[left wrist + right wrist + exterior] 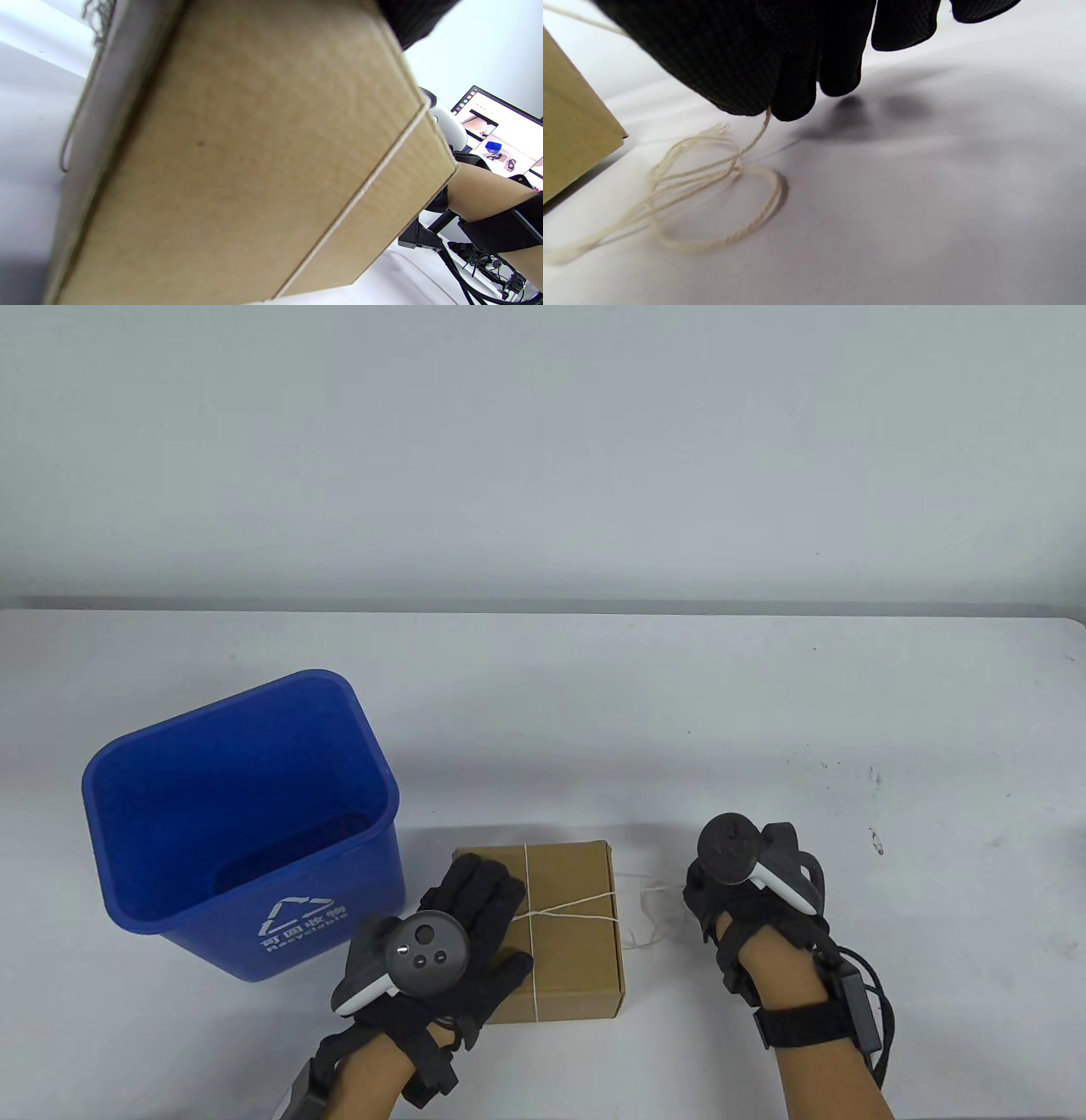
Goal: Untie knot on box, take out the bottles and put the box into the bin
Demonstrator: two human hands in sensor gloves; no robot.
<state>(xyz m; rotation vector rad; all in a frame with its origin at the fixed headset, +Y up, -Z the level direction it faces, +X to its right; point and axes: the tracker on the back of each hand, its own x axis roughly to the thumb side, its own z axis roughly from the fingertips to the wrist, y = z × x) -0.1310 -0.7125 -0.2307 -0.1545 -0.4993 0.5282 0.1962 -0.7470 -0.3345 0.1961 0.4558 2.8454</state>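
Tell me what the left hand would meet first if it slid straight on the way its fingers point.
Likely the string crossing the box lid: the left hand lies flat there, fingers pointing up-right toward it. Past that, bare table.

The right hand (780, 55) pinches a pale string (712, 186), which loops on the table (925, 212) beside the box (572, 140).

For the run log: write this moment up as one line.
stage: untying | left hand: flat on box | right hand: pinching string end, pulled beside box | string: still crossed over lid | bin: left of box
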